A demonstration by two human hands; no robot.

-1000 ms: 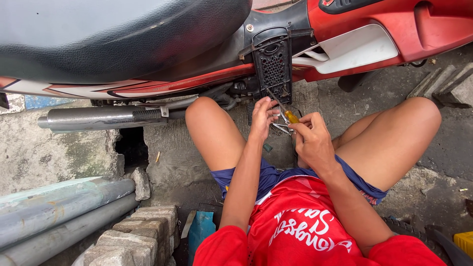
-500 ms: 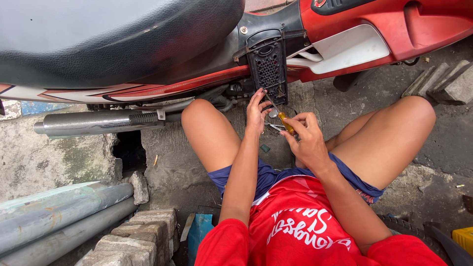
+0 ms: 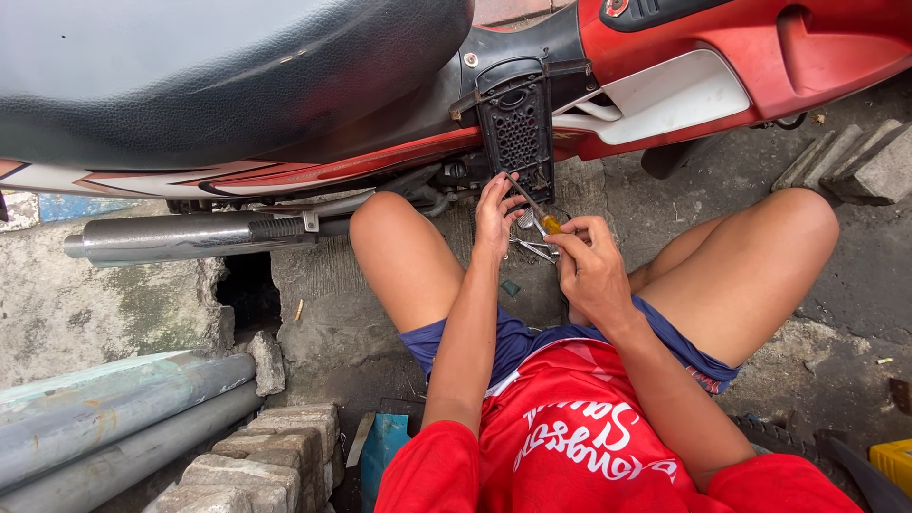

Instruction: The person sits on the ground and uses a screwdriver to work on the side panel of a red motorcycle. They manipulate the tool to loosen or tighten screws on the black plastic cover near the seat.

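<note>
Right hand (image 3: 591,269) grips a yellow-handled screwdriver (image 3: 538,215), its shaft angled up toward the black footrest (image 3: 518,128) on the red motorbike (image 3: 760,57). Left hand (image 3: 498,211) reaches beside it, fingers curled at small metal parts; its grip I cannot tell. Exhaust pipe (image 3: 180,236) lies left.

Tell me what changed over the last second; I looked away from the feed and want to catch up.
Little changed. The left hand slid a touch higher toward the black perforated footrest. The right hand kept its grip on the yellow-handled screwdriver, its tip up by the footrest. The view drifted slightly. The motorbike, exhaust pipe and grey pipes stayed put.
</note>
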